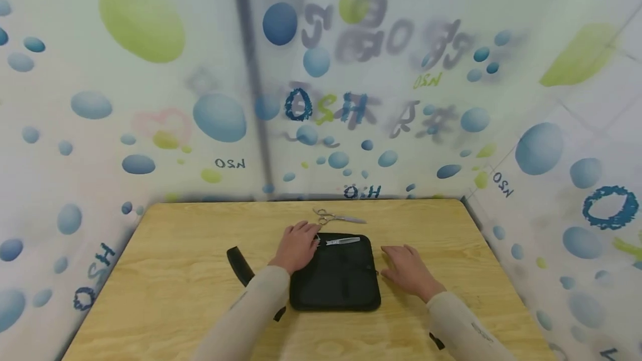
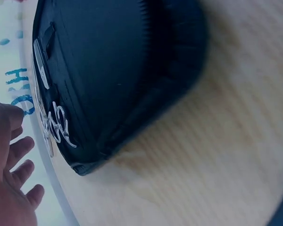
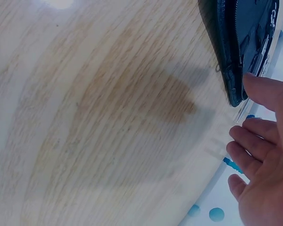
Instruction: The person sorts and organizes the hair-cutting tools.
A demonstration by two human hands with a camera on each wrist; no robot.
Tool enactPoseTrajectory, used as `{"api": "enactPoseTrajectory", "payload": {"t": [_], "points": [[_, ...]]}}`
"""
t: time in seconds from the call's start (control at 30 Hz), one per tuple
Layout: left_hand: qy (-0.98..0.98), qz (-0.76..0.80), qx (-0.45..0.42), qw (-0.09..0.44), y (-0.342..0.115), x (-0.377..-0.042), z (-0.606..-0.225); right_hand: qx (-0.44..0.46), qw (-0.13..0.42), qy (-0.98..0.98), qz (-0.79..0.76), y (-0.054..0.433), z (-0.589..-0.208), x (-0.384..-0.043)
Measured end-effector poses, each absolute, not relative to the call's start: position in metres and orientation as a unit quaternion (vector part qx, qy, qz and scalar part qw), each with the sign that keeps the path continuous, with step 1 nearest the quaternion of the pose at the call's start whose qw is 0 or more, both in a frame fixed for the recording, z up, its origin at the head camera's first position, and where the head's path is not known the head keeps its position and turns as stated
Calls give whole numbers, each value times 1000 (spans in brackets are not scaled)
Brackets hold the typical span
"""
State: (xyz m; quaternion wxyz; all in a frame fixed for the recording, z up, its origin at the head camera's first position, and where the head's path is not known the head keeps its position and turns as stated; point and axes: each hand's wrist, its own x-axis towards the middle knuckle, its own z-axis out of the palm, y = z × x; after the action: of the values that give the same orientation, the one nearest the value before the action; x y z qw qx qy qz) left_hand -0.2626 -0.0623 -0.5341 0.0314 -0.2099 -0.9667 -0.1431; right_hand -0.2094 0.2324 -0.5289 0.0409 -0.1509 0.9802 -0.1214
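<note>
A black zip case (image 1: 333, 283) lies flat on the wooden table. Across its far part is a pair of silver scissors (image 1: 343, 242) with a toothed blade, held under a strap; their looped handles (image 2: 61, 123) show in the left wrist view. My left hand (image 1: 297, 247) is over the case's far left corner and hides part of the handles in the head view. Its fingers are loosely bent, with nothing between them. Just beyond the case's right edge is my right hand (image 1: 408, 271), fingers relaxed, the thumb beside the zip edge. Another pair of scissors (image 1: 346, 219) lies behind the case.
A black curved strip (image 1: 239, 265) rests on the table left of my left forearm, which partly covers it. The wooden table (image 1: 180, 255) meets a patterned wall (image 1: 215, 71) at its back edge. A second wall (image 1: 551, 210) runs along the right side.
</note>
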Motion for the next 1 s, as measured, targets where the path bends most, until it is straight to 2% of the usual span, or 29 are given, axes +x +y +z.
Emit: {"api": "enactPoseTrajectory", "payload": {"t": [0.17, 0.47, 0.8, 1.0], "points": [[-975, -109, -192, 3, -47, -273, -539, -159, 26, 978, -129, 237, -531, -206], [-977, -75, -199, -5, -24, -289, -545, -142, 21, 980, -136, 242, -535, -207], [-980, -73, -185, -15, -17, -304, -554, -127, 20, 980, -155, 244, -543, -205], [-981, -80, -173, 21, -11, -307, -552, -125, 20, 980, -156, 248, -546, -206]]}}
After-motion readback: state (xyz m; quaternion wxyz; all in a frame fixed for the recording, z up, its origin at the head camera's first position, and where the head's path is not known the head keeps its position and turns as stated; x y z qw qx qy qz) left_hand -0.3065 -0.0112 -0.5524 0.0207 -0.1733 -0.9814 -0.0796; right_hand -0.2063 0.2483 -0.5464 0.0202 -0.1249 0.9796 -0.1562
